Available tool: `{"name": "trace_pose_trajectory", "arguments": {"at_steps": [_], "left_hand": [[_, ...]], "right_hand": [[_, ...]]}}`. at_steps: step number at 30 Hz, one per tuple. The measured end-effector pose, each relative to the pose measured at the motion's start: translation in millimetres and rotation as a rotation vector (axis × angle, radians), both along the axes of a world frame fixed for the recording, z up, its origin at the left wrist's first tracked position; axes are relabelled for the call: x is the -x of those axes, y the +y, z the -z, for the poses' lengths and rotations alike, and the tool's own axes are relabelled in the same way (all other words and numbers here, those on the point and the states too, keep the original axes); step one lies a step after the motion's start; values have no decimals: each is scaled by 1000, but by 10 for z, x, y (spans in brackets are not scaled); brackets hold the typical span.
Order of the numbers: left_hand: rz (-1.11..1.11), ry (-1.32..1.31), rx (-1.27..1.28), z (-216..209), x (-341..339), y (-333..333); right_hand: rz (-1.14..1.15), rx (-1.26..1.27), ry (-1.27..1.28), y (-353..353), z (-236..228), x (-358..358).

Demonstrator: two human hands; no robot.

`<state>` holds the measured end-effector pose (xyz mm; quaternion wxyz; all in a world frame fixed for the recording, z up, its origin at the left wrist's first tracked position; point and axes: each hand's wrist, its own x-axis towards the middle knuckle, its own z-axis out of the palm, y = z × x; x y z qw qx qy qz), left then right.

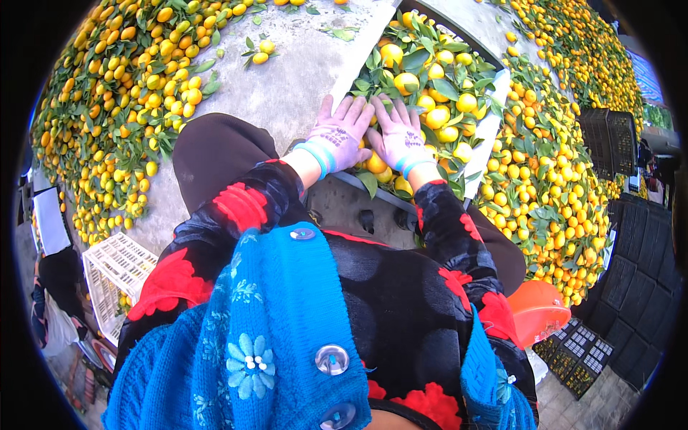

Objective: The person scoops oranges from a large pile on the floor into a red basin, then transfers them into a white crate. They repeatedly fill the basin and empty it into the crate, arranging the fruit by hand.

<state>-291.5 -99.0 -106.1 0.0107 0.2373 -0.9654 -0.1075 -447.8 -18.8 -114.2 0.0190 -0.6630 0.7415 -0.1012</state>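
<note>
In front of me stands a crate [412,204] lined with white paper [484,158] and filled with small yellow-orange citrus fruits [437,117] with green leaves. My left hand [335,136], in a pale lilac glove with a blue cuff, lies flat over the crate's near left edge, fingers stretched forward. Close beside it, my right hand [398,136] in a matching glove rests on the fruits with its fingers spread. The thumbs nearly meet. Neither hand is closed around anything; fruit beneath the palms is partly hidden.
Large heaps of leafy citrus [115,107] lie left and right. A white plastic basket [118,269] stands at lower left, a red plastic container [537,309] at lower right. Black crates [609,140] are stacked at the far right. Two loose fruits [262,51] sit on the grey concrete.
</note>
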Motion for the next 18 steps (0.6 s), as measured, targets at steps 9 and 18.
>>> {"name": "trace_pose_trajectory", "arguments": {"at_steps": [9,18], "left_hand": [[156,-47,-110,-152,-1,159],[24,53,-259,-209,185,125]], "right_hand": [[231,-93,12,-281,237,105],[124,-57,-24,-195,277,323]]}}
